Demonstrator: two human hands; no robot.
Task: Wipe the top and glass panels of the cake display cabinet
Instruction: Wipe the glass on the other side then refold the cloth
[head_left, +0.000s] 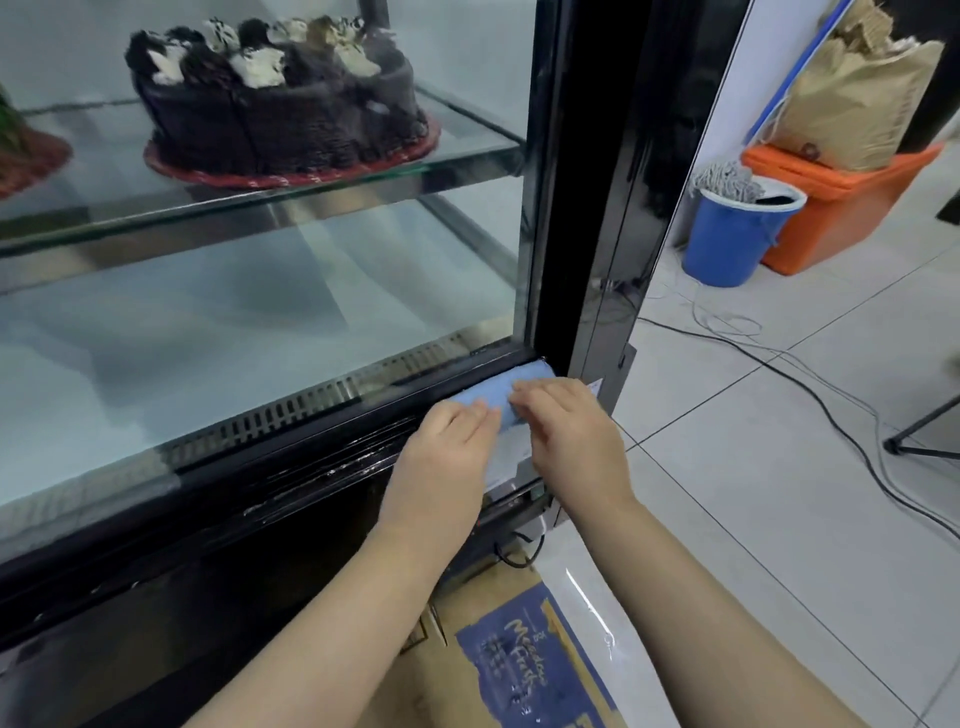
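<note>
The cake display cabinet (582, 208) fills the left of the view, with a black frame and a large front glass panel (260, 322). A light blue cloth (493, 387) lies against the black lower frame at the panel's bottom right corner. My left hand (449, 441) presses on the cloth's left part. My right hand (563, 421) presses on its right part, fingers flat and pointing left. Both hands touch each other over the cloth. Inside, a chocolate cake (280, 98) stands on the upper glass shelf.
A cardboard box (530, 670) with a blue label lies on the tiled floor below my arms. Cables (810, 384) run across the floor to the right. A blue bucket (737, 228) with a mop, an orange crate (841, 208) and a brown sack (852, 93) stand at the back right.
</note>
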